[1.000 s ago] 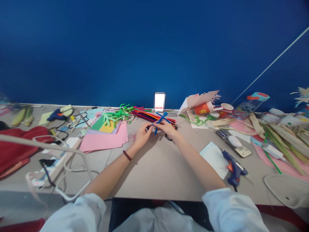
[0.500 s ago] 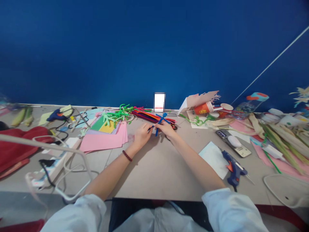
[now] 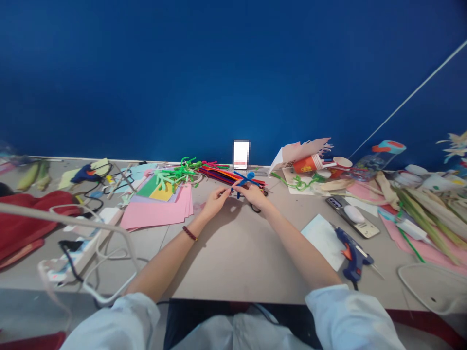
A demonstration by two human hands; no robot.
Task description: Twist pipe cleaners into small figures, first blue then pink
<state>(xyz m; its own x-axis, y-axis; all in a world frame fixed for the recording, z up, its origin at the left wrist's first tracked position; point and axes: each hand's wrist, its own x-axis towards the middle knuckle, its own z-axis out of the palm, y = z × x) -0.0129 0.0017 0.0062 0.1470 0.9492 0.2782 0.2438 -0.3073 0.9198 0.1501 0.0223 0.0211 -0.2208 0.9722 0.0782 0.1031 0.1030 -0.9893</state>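
Note:
A blue figure twisted from pipe cleaners (image 3: 249, 178) is held above the table. My right hand (image 3: 254, 195) is closed around its middle, and its limbs stick out past the fingers. My left hand (image 3: 214, 201) is pinched at the figure's left side, its fingertips meeting those of my right hand; the bit between them is mostly hidden. Just behind lies a bundle of coloured pipe cleaners (image 3: 219, 175). To its left is a heap of bent green pipe cleaners (image 3: 178, 173).
Pink paper sheets (image 3: 156, 214) and a white power strip (image 3: 85, 248) lie to the left. A phone (image 3: 241, 154) stands against the blue wall. At right are a glue gun (image 3: 352, 255), a pale blue sheet (image 3: 321, 238), another phone (image 3: 370, 228), paper cups (image 3: 307, 164) and corn husks (image 3: 423, 209).
The blue figure has tilted, its head shifting slightly right. My left hand has turned and its fingertips have come against my right fingers. My right hand has moved only a little.

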